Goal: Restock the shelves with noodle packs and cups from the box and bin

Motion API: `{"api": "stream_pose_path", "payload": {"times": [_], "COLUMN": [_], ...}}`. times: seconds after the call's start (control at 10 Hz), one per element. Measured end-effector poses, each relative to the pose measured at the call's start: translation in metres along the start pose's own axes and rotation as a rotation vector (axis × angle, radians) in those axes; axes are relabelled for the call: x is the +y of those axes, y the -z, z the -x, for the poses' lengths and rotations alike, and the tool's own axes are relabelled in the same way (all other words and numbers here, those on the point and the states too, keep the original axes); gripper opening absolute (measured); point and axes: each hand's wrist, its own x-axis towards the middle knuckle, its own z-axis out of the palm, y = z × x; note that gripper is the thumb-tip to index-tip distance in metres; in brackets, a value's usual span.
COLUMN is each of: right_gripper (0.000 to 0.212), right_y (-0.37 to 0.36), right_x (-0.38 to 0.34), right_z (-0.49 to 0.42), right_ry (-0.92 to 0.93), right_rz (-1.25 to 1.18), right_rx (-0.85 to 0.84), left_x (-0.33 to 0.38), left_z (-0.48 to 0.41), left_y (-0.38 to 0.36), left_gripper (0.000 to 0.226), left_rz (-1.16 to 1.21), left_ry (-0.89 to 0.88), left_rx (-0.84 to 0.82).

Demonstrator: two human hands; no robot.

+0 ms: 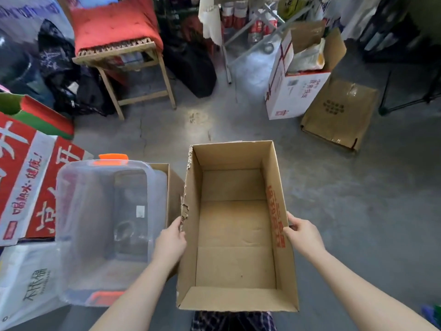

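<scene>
Both forearms reach forward from the bottom edge, one to each side of the cardboard box (236, 235), which sits at the centre of the view with its flaps gone and its inside bare. The floor (358, 199) is grey concrete. At nine o'clock of the box stands a clear plastic bin (105, 230) with an orange latch — nothing can be made out in it. At eleven o'clock is a wooden stool (133, 65) with a red cushion; at one o'clock a white carton (293, 91) stands open, a flattened brown carton (338, 115) beside it. The left hand (170, 242) grips the box's torn left wall, fingers curled over the edge. The right hand (303, 234) grips the right wall — thumb inside, by the red print.
</scene>
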Motion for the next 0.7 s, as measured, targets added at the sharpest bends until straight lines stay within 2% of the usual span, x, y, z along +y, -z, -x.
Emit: {"api": "stream_pose_path", "payload": {"times": [0.2,0.4,0.5,0.6,0.7], "right_gripper": [0.053,0.049,0.061,0.074,0.075], "right_y": [-0.061,-0.096,-0.102,-0.094,-0.074], "right_x": [0.017,0.021,0.017,0.006,-0.012], "right_z": [-0.058,-0.086,-0.085,-0.064,-0.033], "right_ry": [-0.084,-0.088,-0.093,-0.063,0.001], "right_rz": [-0.053,-0.108,-0.103,-0.112,-0.166], "right_rx": [0.075,0.062,-0.077,-0.161,-0.185], "left_x": [-0.012,-0.031,-0.025,-0.007,0.014], "left_z": [-0.059,-0.090,-0.085,-0.069,-0.047], "left_y": [-0.050,-0.074,-0.074,-0.065,-0.046], "left_gripper": [0.058,0.055,0.069,0.079,0.080], "left_rz": [0.101,0.177,0.172,0.204,0.269], "left_ry": [0.070,0.199,0.304,0.283,0.216], "left_rx": [0.049,0.079,-0.035,-0.106,-0.135]}}
